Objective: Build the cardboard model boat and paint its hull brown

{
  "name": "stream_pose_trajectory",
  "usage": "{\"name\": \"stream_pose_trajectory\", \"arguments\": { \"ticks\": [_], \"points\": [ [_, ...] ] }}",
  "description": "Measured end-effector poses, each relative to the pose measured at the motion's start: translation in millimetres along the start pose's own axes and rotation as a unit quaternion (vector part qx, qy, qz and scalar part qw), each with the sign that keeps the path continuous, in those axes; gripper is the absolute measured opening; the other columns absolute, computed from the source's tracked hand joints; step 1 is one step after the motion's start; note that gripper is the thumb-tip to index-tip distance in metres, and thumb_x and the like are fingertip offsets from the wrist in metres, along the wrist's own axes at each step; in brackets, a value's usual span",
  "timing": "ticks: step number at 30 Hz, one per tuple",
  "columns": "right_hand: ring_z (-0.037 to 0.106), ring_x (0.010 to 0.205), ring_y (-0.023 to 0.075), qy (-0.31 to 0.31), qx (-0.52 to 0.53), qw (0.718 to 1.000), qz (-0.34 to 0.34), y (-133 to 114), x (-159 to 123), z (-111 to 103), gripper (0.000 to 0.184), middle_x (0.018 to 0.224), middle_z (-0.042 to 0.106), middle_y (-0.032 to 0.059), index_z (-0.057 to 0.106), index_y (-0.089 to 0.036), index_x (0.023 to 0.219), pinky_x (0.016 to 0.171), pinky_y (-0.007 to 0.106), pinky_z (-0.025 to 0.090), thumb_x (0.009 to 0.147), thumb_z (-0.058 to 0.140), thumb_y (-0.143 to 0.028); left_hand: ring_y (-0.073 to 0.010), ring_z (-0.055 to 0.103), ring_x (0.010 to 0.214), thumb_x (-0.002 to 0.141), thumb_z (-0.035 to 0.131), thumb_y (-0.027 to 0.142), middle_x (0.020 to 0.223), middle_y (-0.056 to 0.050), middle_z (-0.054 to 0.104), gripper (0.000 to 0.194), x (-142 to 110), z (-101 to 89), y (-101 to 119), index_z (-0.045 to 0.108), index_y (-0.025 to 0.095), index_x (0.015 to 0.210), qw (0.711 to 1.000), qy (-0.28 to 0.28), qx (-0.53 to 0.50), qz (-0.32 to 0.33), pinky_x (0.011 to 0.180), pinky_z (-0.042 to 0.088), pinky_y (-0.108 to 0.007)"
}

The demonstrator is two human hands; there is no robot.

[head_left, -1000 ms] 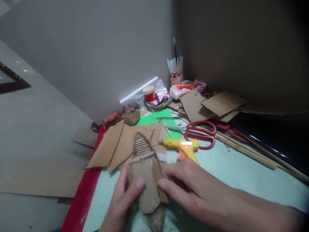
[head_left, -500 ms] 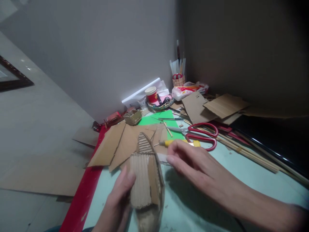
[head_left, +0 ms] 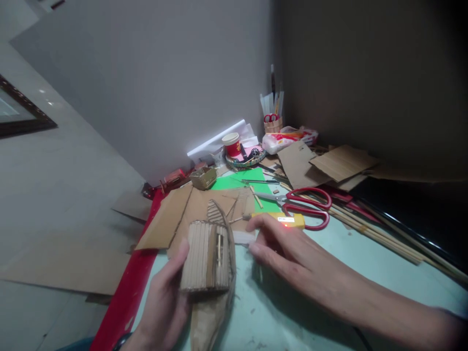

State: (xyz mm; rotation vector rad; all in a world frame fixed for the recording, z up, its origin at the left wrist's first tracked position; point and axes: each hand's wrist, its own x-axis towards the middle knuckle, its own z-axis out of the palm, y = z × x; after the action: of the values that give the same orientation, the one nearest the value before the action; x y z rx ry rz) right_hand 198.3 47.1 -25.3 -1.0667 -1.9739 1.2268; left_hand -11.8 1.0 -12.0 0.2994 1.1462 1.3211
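My left hand (head_left: 164, 304) grips a cardboard boat model (head_left: 210, 258) from its left side, thumb on the corrugated cabin, holding it tilted above the pale green table (head_left: 329, 273). My right hand (head_left: 281, 246) lies over the yellow glue gun (head_left: 290, 220), fingers curled round its handle; only the gun's yellow top and its small red light show. The gun's nozzle points left toward the boat.
Red-handled scissors (head_left: 305, 204) lie just behind the glue gun. Flat cardboard sheets (head_left: 175, 217) and a green sheet (head_left: 237, 181) sit beyond the boat. Bamboo sticks (head_left: 383, 229) run along the right. A red cup (head_left: 233, 144), a pen holder (head_left: 272, 122) and cardboard pieces (head_left: 340, 161) crowd the back corner.
My right hand left the boat, moved back and closed over the glue gun. My left hand turned and lifted the boat, so the cabin's side now faces me.
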Motion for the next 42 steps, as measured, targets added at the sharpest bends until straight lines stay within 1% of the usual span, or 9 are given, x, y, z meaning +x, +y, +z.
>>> {"name": "stream_pose_trajectory", "arguments": {
  "ticks": [7,10,13,15,19,24,35,39,42],
  "points": [
    [0.051,0.071,0.0151,0.027,-0.013,0.999,-0.038,-2,-4,2,0.013,0.079,0.056,-0.0029,0.049,-0.022,0.112,0.065,0.028,0.038,0.101,0.043,-0.024,-0.0286,0.07,0.104,0.09,0.063,0.029,0.114,-0.01,0.076,0.044,-1,3.0,4,0.062,0.015,0.131,1.0,0.006,-0.007,-0.005,0.091,0.058,-0.039],
    [0.056,0.079,0.0144,0.051,-0.028,0.991,-0.122,2,-6,3,0.029,0.091,0.062,-0.0023,0.047,-0.028,0.13,0.072,0.027,0.043,0.101,0.044,-0.021,-0.0292,0.071,0.102,0.09,0.063,0.029,0.111,-0.011,0.077,0.046,-1,1.6,1,0.06,0.014,0.133,1.0,0.006,-0.008,-0.021,0.09,0.058,-0.041],
    [0.06,0.097,0.0144,0.029,-0.026,0.981,-0.19,5,-8,5,0.048,0.11,0.063,-0.0001,0.041,-0.033,0.143,0.089,0.027,0.046,0.099,0.044,-0.013,-0.0302,0.073,0.098,0.089,0.063,0.026,0.108,-0.012,0.077,0.048,0,1.4,-1,0.058,0.013,0.135,0.999,0.02,-0.005,-0.031,0.092,0.057,-0.043],
    [0.061,0.097,0.0169,0.007,-0.033,0.977,-0.209,7,-9,7,0.052,0.108,0.063,0.0018,0.038,-0.033,0.147,0.092,0.031,0.047,0.099,0.043,-0.013,-0.0308,0.073,0.096,0.089,0.062,0.025,0.109,-0.012,0.077,0.05,0,1.2,-2,0.056,0.014,0.137,0.999,0.024,-0.004,-0.036,0.093,0.056,-0.045],
    [0.063,0.088,0.0215,0.0,-0.056,0.971,-0.234,13,-8,9,0.057,0.1,0.063,0.0059,0.035,-0.032,0.152,0.085,0.037,0.052,0.098,0.041,-0.015,-0.0322,0.072,0.102,0.088,0.064,0.026,0.116,-0.012,0.075,0.054,3,-2.6,-5,0.054,0.018,0.14,0.999,-0.016,0.002,-0.045,0.097,0.054,-0.045],
    [0.064,0.09,0.0234,-0.016,-0.093,0.969,-0.228,15,-6,9,0.058,0.103,0.065,0.0094,0.039,-0.028,0.15,0.085,0.04,0.053,0.095,0.041,-0.011,-0.0344,0.069,0.108,0.087,0.067,0.032,0.119,-0.011,0.074,0.055,4,-6.6,-6,0.056,0.021,0.14,0.993,-0.076,0.018,-0.086,0.1,0.051,-0.046],
    [0.062,0.079,0.0209,-0.013,-0.103,0.973,-0.208,15,-6,10,0.061,0.098,0.065,0.0072,0.034,-0.027,0.151,0.076,0.035,0.05,0.093,0.043,-0.012,-0.0356,0.068,0.11,0.079,0.075,0.025,0.118,-0.011,0.075,0.056,1,-1.2,-7,0.062,0.015,0.132,0.999,0.003,-0.02,-0.049,0.103,0.05,-0.047],
    [0.057,0.072,0.0194,0.005,-0.077,0.989,-0.126,16,-7,11,0.064,0.088,0.064,0.0029,0.021,-0.03,0.155,0.068,0.033,0.047,0.096,0.044,-0.019,-0.0323,0.067,0.113,0.085,0.069,0.027,0.119,-0.01,0.075,0.045,0,0.6,-6,0.066,0.015,0.128,1.0,0.022,0.013,-0.004,0.104,0.05,-0.044],
    [0.056,0.07,0.0179,-0.025,-0.012,0.999,-0.035,11,-6,14,0.055,0.08,0.061,-0.0006,0.031,-0.03,0.149,0.063,0.029,0.044,0.096,0.049,-0.029,-0.0305,0.065,0.117,0.088,0.066,0.03,0.117,-0.01,0.075,0.038,-1,4.9,-6,0.069,0.014,0.123,0.998,0.036,0.032,0.026,0.106,0.049,-0.041]
  ]
}}
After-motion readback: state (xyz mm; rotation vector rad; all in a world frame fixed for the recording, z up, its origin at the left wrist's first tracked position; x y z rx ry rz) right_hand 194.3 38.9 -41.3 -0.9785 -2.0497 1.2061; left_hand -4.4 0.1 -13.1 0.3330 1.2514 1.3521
